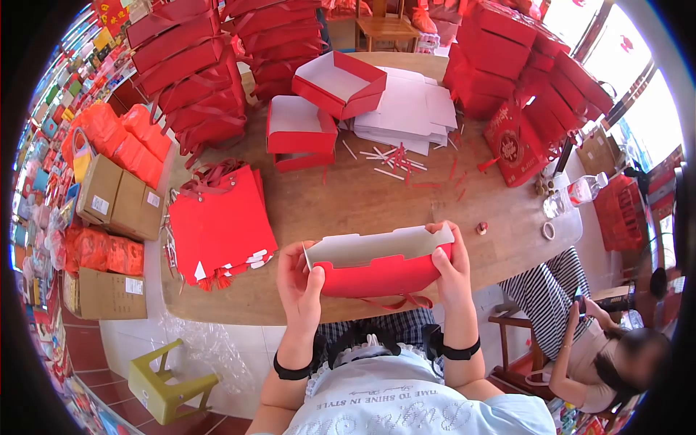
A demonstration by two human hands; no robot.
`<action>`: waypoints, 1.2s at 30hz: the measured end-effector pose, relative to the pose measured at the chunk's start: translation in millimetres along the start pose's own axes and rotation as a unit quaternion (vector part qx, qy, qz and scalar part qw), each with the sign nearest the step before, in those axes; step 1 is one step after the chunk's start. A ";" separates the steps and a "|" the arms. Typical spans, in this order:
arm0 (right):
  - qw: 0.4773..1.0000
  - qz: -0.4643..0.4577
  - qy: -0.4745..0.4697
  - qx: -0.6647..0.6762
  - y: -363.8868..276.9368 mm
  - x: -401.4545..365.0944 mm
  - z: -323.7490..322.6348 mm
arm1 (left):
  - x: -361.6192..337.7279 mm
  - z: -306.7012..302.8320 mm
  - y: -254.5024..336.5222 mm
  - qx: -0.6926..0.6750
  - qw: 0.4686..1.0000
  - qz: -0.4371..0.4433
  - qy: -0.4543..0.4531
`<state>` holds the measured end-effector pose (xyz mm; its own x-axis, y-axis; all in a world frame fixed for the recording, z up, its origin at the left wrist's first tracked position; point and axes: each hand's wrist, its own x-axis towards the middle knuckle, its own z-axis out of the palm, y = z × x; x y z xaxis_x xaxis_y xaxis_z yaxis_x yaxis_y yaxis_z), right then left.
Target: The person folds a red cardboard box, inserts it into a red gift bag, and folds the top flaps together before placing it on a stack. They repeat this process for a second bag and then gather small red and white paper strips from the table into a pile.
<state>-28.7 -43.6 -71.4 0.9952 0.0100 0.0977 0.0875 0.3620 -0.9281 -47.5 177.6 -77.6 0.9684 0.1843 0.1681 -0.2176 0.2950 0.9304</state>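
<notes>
Both of my hands hold a red cardboard box with a white inside, half folded, over the near edge of the wooden table. My left hand grips its left end with the thumb pressed on the red face. My right hand clasps its right end, fingers over the top flap. A red ribbon handle hangs below the box.
A pile of flat red box blanks lies left on the table. Folded open red boxes and white sheets sit farther back, with high piles of finished red boxes behind. A seated person is at right; a green stool stands lower left.
</notes>
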 end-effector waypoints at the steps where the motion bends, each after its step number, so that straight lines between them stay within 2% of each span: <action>1: 1.000 0.008 0.013 -0.005 -3.5 -3.0 2.8 | -1.7 1.2 3.9 0.011 1.000 0.000 0.003; 3: 0.999 0.028 0.026 -0.021 -9.4 -2.9 8.1 | -2.8 3.0 5.3 0.024 1.000 -0.003 0.006; 5: 0.998 0.046 0.037 -0.035 -9.5 2.7 8.8 | -0.5 2.4 4.0 0.097 0.995 0.029 0.012; 7: 0.982 0.002 0.050 -0.181 -4.9 3.5 6.6 | -0.7 6.3 6.5 0.113 0.993 0.022 0.025; 8: 0.983 0.006 0.049 -0.179 -8.5 2.1 9.6 | -1.6 7.6 7.5 0.127 0.991 0.020 0.038; 10: 0.938 0.017 0.095 -0.332 -20.5 2.5 17.8 | -2.2 6.0 4.8 0.146 0.988 0.021 0.039; 11: 0.939 0.020 0.094 -0.330 -19.7 3.2 18.3 | -3.4 4.8 3.1 0.162 0.986 0.022 0.038; 12: 0.930 -0.053 0.088 -0.352 -18.7 3.6 18.2 | -2.9 3.7 2.1 0.203 0.975 0.077 0.038; 13: 0.916 -0.125 0.083 -0.372 -17.8 3.1 17.8 | -3.4 4.3 3.5 0.206 0.975 0.073 0.039; 14: 0.912 -0.135 0.063 -0.382 -20.0 2.1 17.8 | -3.5 6.2 5.8 0.232 0.965 0.110 0.056; 15: 0.913 -0.132 0.064 -0.382 -19.0 1.7 15.7 | -4.1 6.9 7.1 0.257 0.953 0.146 0.071; 18: 0.934 -0.134 0.010 -0.330 -19.6 4.8 4.8 | -5.5 -0.4 4.1 0.239 0.959 0.146 0.044; 20: 0.987 -0.017 -0.042 -0.156 -23.3 6.9 -5.3 | -4.5 -6.3 1.2 0.253 0.957 0.140 0.029; 23: 0.973 -0.002 -0.062 -0.224 -24.8 6.7 -9.0 | -3.2 -6.5 2.0 0.259 0.958 0.123 0.017; 27: 0.977 -0.003 -0.065 -0.203 -24.7 5.7 -4.7 | -1.5 -7.0 6.5 0.251 0.959 0.130 -0.001; 30: 0.965 -0.003 -0.063 -0.254 -28.8 5.7 0.6 | -1.5 -7.5 8.1 0.270 0.955 0.120 0.001; 33: 0.974 0.037 -0.025 -0.222 -30.8 6.1 8.7 | -2.6 -3.4 11.8 0.232 0.968 0.092 0.012; 35: 0.947 0.042 0.003 -0.319 -35.1 7.4 17.8 | -4.1 -7.1 11.3 0.256 0.961 0.102 0.003; 36: 0.947 0.041 0.004 -0.319 -34.7 7.4 18.4 | -4.5 -8.2 11.0 0.279 0.954 0.113 -0.004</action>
<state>-25.2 -39.0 -31.9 0.9999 0.0066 0.0157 0.0169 -0.2770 -0.9607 -55.3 187.7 -70.8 0.9056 0.1762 0.3857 -0.3245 -0.2973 0.8979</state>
